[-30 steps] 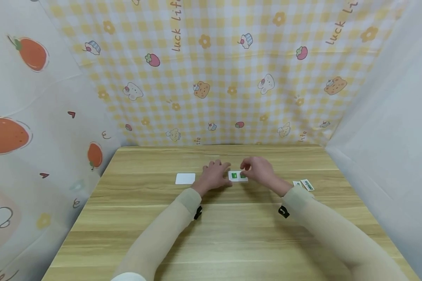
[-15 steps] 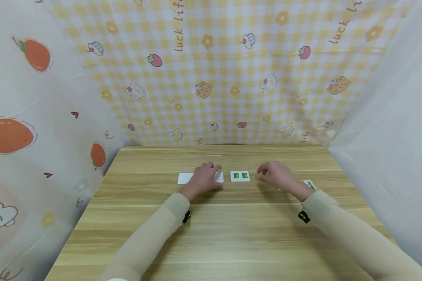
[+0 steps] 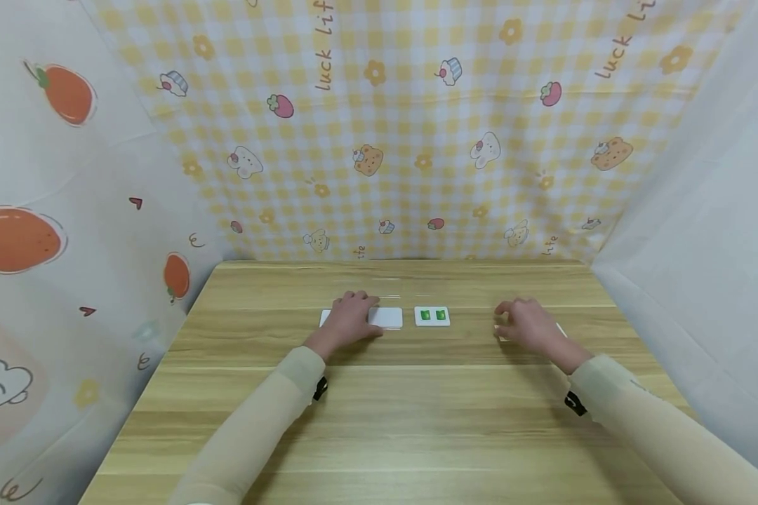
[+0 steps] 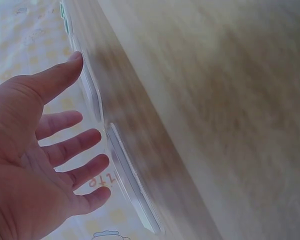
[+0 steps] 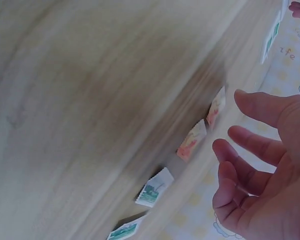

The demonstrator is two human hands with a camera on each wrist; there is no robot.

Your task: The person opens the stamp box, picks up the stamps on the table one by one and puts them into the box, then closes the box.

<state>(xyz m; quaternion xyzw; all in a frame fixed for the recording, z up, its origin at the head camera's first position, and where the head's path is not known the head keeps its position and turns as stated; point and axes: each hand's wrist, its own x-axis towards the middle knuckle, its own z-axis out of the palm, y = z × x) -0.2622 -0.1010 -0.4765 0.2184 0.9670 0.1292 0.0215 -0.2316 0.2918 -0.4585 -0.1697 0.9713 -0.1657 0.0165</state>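
Note:
My left hand [image 3: 347,318] hovers by two blank white cards with its fingers spread, holding nothing. One white card [image 3: 387,318] shows right of the thumb; the other card [image 3: 324,318] is mostly behind the hand. Further right lies a white card bearing two green pictures [image 3: 432,322]. Above small stamp-like slips with toothed edges is my right hand [image 3: 530,326], its thumb apart from its loosely bent fingers and nothing between them. In the right wrist view two slips are reddish [image 5: 191,140] and two are green [image 5: 155,187]. The right hand mostly hides them in the head view.
The wooden table [image 3: 410,421] ends at a yellow checked cloth [image 3: 410,196] hanging at the back. White cloth walls [image 3: 701,231] stand at both sides.
My left hand has moved left from the card with green pictures, uncovering a blank white card. The right hand has withdrawn from that card and moved right to the slips.

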